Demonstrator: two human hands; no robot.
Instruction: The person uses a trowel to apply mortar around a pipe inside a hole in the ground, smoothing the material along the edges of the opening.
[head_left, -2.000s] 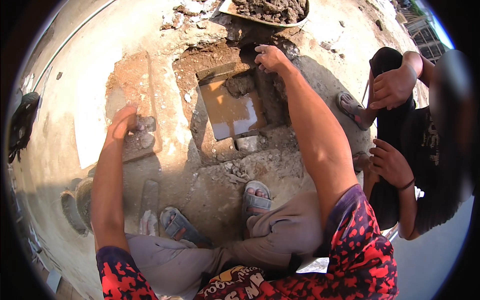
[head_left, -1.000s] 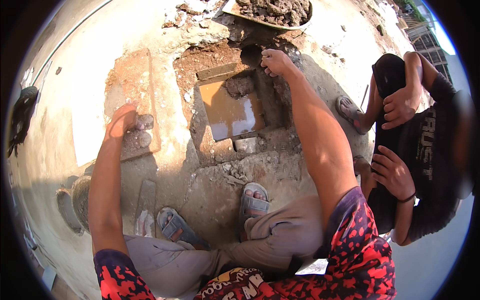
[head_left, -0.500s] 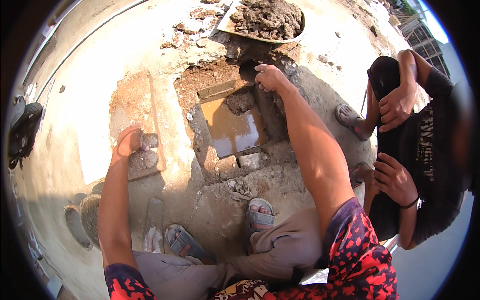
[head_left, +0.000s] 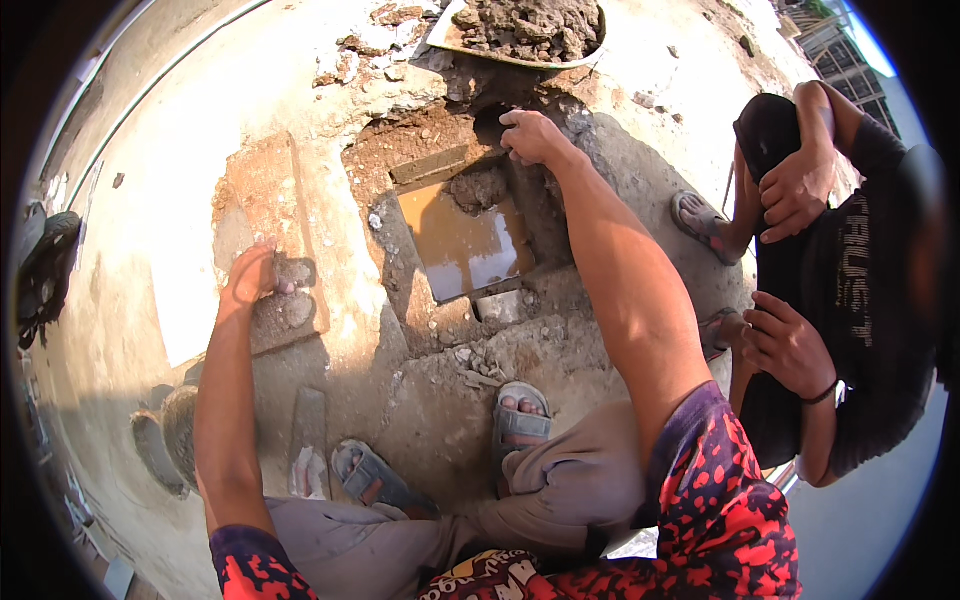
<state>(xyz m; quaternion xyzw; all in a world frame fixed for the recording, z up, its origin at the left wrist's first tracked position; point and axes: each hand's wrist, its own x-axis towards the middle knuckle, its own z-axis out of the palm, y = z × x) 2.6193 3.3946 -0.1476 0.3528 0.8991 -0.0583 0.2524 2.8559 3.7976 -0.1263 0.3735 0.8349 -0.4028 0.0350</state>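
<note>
Slab [head_left: 278, 212] lies left of the muddy pit [head_left: 415, 140]; we judge it heavy, stiff and gritty, best held by opposite edges. Left hand [head_left: 254, 272] is at the slab, right hand [head_left: 530, 138] at the pit's far right corner; we cannot tell either grip's closure.

Room above muddy water [head_left: 455, 240], soil clump [head_left: 479, 191] obstructing far edge

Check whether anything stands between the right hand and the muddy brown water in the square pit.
A dark, rounded mud lump lies between the right hand and the middle of the muddy brown water, at the far edge; nothing visible covers the middle itself.
</note>
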